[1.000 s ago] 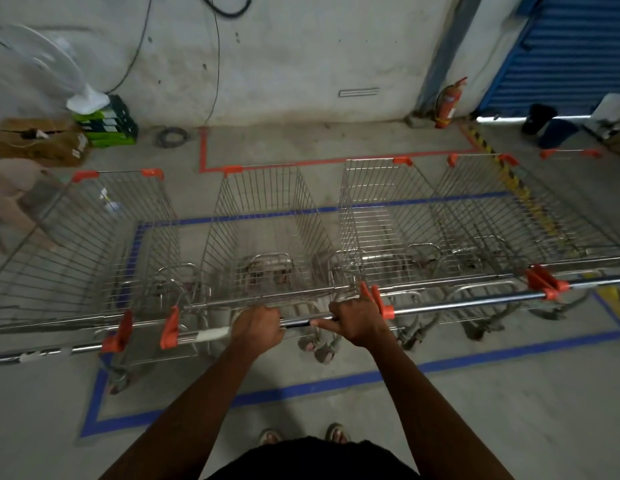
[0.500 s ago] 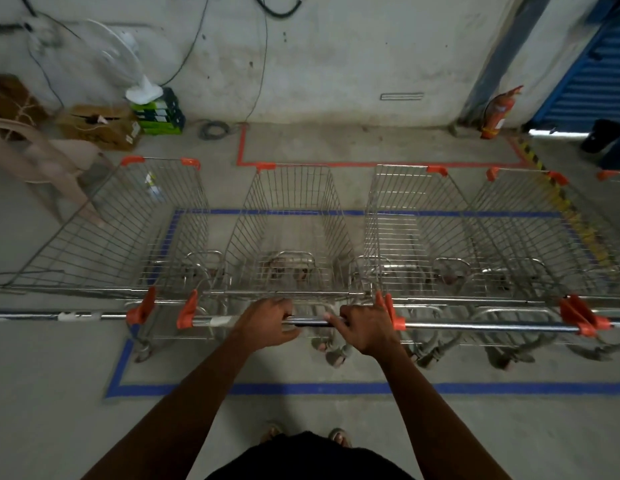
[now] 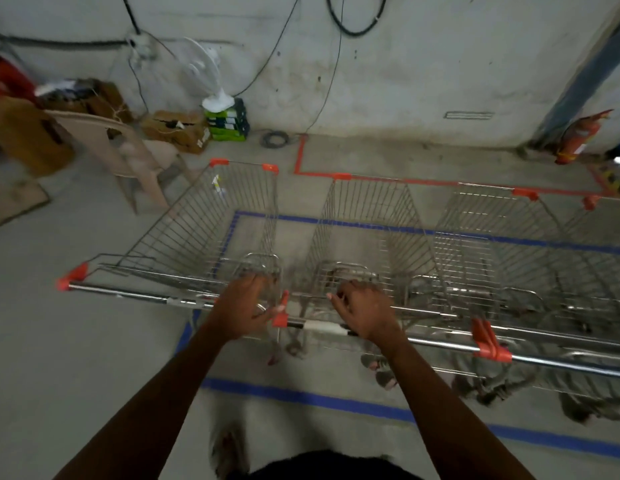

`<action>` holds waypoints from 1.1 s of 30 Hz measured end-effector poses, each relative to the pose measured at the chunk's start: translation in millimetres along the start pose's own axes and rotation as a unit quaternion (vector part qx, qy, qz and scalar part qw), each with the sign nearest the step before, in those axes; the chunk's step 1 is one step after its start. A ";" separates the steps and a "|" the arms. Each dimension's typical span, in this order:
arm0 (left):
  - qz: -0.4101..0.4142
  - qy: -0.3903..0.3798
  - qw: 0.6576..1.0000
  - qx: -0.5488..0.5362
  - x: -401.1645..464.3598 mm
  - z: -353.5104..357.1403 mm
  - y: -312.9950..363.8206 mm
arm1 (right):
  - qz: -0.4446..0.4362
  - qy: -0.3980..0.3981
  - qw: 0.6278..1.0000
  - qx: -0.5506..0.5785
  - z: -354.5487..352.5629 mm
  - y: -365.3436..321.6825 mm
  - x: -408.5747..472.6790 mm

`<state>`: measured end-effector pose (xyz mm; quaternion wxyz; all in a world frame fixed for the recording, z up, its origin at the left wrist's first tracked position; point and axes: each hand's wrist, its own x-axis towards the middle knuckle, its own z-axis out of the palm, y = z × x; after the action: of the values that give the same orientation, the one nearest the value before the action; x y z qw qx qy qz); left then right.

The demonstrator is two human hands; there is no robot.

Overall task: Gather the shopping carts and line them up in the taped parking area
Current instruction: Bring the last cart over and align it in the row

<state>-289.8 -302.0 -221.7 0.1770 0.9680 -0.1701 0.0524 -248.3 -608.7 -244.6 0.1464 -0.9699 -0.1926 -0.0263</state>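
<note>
Hands: left hand [image 3: 244, 308] and right hand [image 3: 365, 311] hover loose-fingered, apart, over rigid steel-wire shopping carts [image 3: 367, 237]; likely heavy, free-rolling; grasp chrome handlebar [image 3: 440, 344].

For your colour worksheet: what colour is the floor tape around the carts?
Blue tape, clearest in the head view.

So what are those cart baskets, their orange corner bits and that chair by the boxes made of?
Cart baskets: thin crossing rods with a grey sheen, likely plated steel wire. Orange corner bits: solid matte colour, probably moulded plastic. Chair: one-piece beige shell, smooth and dull, apparently plastic.
</note>
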 end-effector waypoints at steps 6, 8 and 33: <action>0.013 -0.038 0.999 0.004 -55.7 -56.1 -151.8 | -0.104 0.059 0.991 0.066 40.7 -158.5 51.7; 0.015 -0.076 0.994 0.077 -67.5 -59.1 -203.9 | -0.115 0.024 0.988 0.102 58.5 -201.7 61.3; -0.043 -0.191 0.958 0.210 -50.1 -36.6 -224.9 | 0.052 -0.056 0.994 -0.075 108.7 -266.3 67.9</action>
<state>-260.0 -75.5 -268.8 -0.0639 0.9817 -0.1446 -0.1063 -287.7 -316.7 -268.3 0.0637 -0.9868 -0.1473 0.0211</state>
